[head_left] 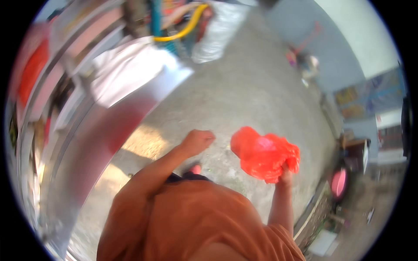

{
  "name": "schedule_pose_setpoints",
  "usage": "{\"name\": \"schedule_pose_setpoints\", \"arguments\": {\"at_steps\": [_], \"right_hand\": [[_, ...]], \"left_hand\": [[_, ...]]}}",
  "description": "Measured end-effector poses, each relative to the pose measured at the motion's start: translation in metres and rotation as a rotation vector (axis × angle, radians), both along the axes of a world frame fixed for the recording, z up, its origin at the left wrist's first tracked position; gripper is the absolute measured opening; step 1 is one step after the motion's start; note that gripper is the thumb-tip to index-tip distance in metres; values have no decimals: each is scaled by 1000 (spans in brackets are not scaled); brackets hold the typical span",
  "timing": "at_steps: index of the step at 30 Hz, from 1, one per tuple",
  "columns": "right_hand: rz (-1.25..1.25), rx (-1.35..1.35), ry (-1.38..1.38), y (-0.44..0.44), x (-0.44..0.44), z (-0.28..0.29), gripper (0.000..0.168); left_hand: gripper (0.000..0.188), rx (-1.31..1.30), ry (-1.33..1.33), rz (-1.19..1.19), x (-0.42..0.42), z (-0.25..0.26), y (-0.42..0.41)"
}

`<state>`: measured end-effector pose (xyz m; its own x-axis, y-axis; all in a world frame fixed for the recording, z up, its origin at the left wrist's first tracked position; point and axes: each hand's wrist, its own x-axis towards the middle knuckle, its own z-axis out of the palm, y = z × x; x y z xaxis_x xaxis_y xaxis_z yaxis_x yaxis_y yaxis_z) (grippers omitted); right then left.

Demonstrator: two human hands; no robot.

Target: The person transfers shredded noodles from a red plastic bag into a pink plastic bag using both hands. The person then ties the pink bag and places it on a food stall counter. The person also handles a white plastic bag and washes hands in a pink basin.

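A red plastic bag [264,151] hangs out in front of my body, its bunched end gripped by my right hand [286,175]. Something pinkish shows faintly through the thin plastic; what it is I cannot tell. To the left of the bag, apart from it, my left hand [197,141] is curled into a loose fist over the floor, with nothing visible in it. The bag covers part of my right hand's fingers.
A metal-faced counter [111,137] curves along my left, with a white cloth or sheet [130,68] on it. Beyond stand a yellow curved tube [186,32] and a silvery sack [218,36]. Concrete floor [235,91] lies ahead. On the right is a pink round object [339,183].
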<state>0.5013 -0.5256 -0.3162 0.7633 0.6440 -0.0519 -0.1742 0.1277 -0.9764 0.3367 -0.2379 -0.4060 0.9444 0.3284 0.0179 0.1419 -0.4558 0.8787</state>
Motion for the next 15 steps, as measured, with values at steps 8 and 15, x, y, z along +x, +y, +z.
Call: {"name": "schedule_pose_setpoints", "arguments": {"at_steps": [8, 15], "right_hand": [[-319, 167, 194, 14, 2, -14, 56], [-394, 288, 469, 43, 122, -23, 46]], "left_hand": [[23, -377, 268, -42, -21, -56, 5], [42, -804, 201, -243, 170, -37, -6]]}}
